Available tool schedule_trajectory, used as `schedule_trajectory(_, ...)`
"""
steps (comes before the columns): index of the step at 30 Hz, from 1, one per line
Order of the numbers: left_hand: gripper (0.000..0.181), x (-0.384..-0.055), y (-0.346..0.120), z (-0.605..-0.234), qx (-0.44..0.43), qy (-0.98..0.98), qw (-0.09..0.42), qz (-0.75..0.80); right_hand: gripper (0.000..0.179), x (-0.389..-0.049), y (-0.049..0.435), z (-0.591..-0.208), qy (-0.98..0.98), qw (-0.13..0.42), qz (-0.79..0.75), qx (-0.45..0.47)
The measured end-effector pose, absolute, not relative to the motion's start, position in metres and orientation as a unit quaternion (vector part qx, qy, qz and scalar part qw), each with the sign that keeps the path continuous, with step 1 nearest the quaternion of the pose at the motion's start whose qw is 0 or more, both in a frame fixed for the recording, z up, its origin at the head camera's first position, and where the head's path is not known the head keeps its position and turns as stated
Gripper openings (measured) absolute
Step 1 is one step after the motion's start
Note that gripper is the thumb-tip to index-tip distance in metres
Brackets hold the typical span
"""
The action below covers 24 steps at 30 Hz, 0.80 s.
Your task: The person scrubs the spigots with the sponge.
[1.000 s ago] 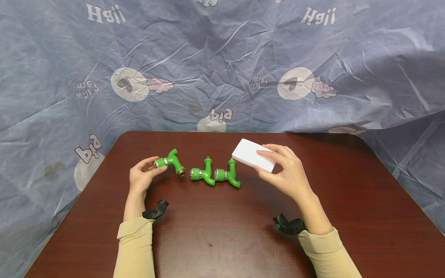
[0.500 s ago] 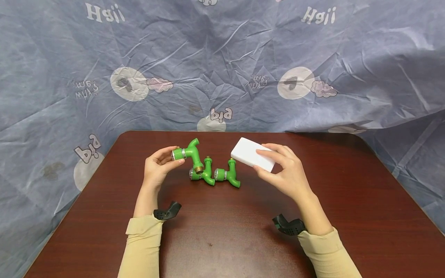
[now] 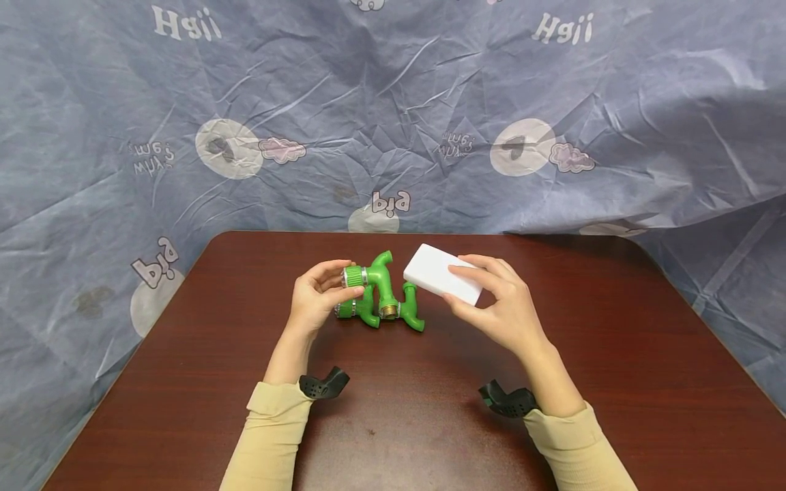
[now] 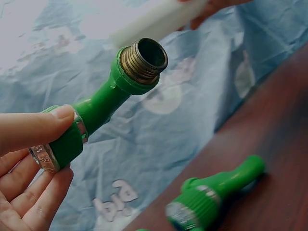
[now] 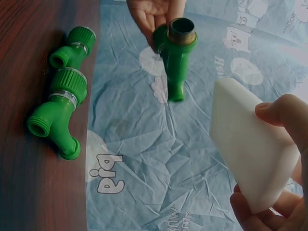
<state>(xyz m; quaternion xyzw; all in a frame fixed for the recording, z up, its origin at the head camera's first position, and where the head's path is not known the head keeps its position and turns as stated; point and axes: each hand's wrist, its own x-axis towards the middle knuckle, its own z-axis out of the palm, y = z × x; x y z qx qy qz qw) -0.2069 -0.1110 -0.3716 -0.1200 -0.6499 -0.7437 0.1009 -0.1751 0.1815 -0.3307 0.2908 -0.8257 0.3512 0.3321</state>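
Note:
My left hand (image 3: 317, 294) pinches a green tap (image 3: 379, 278) by its ribbed knob, holding it above the table. Its brass threaded end (image 4: 144, 60) points toward me, and its spout angles up and away. In my right hand (image 3: 505, 304) is a white rectangular block (image 3: 441, 273), gripped by its edges between thumb and fingers, also raised. The block is close to the held tap on its right, with a gap between them. Two more green taps lie on the table beneath: the left one (image 3: 370, 315) is partly covered by the held tap, and so is the right one (image 3: 413, 315).
The dark reddish-brown table (image 3: 405, 423) reaches back to a hanging blue-grey printed cloth (image 3: 393, 123). Black wrist mounts sit on the left wrist (image 3: 324, 384) and the right wrist (image 3: 508, 399).
My left hand has carried the green tap rightward, from left of the lying taps to above them. The right hand with the white block has shifted very slightly left.

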Motion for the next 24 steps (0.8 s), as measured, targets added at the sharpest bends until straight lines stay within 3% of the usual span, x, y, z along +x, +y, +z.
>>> schedule_trajectory(24, 0.048, -0.194, -0.065, -0.37, -0.178, -0.628, 0.036, -0.757, 0.036, -0.175, 0.164, -0.339, -0.811, 0.294, 0.358, 0.358)
